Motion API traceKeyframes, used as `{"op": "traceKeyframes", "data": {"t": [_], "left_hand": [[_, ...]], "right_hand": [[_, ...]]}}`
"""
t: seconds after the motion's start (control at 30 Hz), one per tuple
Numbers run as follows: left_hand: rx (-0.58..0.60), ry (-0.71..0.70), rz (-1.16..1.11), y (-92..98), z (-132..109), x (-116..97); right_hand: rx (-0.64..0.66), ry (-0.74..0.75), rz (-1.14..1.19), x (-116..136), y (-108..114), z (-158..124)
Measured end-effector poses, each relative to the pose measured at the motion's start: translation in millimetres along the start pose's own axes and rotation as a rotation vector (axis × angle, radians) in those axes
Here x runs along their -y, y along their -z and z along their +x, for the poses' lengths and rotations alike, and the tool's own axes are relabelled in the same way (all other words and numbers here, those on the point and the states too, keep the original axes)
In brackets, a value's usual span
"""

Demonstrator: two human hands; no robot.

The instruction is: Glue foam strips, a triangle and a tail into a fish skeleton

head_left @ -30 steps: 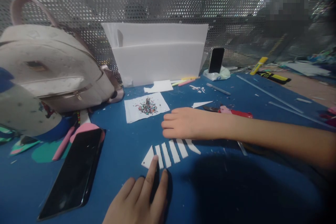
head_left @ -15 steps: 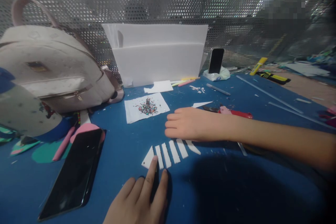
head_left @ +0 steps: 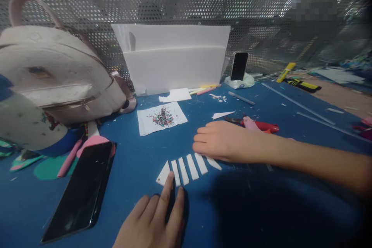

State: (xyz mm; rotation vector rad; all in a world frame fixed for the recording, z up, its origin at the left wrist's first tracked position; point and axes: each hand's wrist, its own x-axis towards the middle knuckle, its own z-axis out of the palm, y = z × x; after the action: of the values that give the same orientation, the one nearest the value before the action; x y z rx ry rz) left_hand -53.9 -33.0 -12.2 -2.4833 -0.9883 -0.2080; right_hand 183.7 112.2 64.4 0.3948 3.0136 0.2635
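Strips point(head_left: 184, 171) in a row, clutter all round

Far back, a white board point(head_left: 177, 66) stands against mesh point(head_left: 261, 4). On the left sit a backpack point(head_left: 58, 81), a bottle point(head_left: 26, 124) and, nearer, a phone point(head_left: 80, 190) lying flat. A second phone point(head_left: 240, 66) stands propped at the far right, with a cutter point(head_left: 303, 85) farther right. Pens point(head_left: 206, 90) lie at the foot of the board. Nearer, paper point(head_left: 143, 124) bears a heap of coloured crumbs point(head_left: 163, 118). Red-handled pliers point(head_left: 266, 126) lie just beyond the right hand point(head_left: 223, 141), partly hidden by it.

The four strips lie on the blue table point(head_left: 130, 162) between a pointed piece point(head_left: 163, 174) on the left and a curved piece point(head_left: 214, 163) on the right. The left hand point(head_left: 151, 223) is on their near side, fingers apart and pinching nothing; one fingertip rests where the pointed piece meets the first strip. The right hand lies palm down at the far right of the row, fingers together, overlapping the far ends of the last pieces. Its underside is hidden, so I cannot tell whether it grips anything.
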Motion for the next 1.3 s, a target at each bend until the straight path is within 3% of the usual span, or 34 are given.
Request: {"op": "traceKeyframes", "data": {"t": [0.2,0.73,1.3], "left_hand": [[0.005,0.003,-0.002,-0.1,-1,-1],[-0.023,-0.002,-0.001,-5.6,-2,-1],[-0.019,-0.006,-0.005,-4.8,-2,0]], "right_hand": [[0.079,-0.100,0.011,4,2,-13],[0.002,-0.281,0.225,9,-16,-38],[-0.027,-0.299,0.286,12,-27,-38]]}}
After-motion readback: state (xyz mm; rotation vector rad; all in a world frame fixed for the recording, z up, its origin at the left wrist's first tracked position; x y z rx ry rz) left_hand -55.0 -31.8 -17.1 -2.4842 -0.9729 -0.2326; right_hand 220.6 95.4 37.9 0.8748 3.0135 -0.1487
